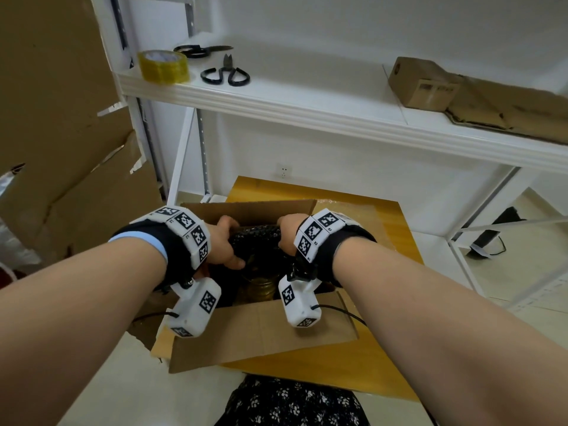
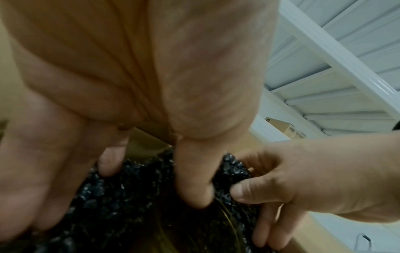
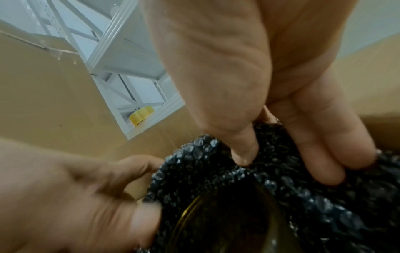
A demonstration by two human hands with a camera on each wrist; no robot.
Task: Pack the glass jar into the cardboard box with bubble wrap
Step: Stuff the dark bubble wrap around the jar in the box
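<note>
An open cardboard box (image 1: 261, 333) stands on a low yellow table (image 1: 396, 229). Inside it sits an amber glass jar (image 1: 258, 287) with black bubble wrap (image 1: 255, 236) around and over it. My left hand (image 1: 227, 244) grips the left end of the wrap's upper edge, thumb toward me. My right hand (image 1: 287, 233) grips the right end. In the left wrist view the bubble wrap (image 2: 121, 196) is pinched by my left hand (image 2: 151, 171), with the right hand (image 2: 281, 184) opposite. In the right wrist view my right hand (image 3: 281, 162) pinches the wrap (image 3: 216, 171) above the jar's rim (image 3: 194, 205).
A white shelf (image 1: 307, 96) above the table carries a yellow tape roll (image 1: 163, 66), two pairs of black scissors (image 1: 226, 75), a small cardboard box (image 1: 424, 84) and flattened cardboard. Large cardboard sheets (image 1: 61, 133) lean at the left. Clear bubble wrap (image 1: 381, 219) lies right of the box.
</note>
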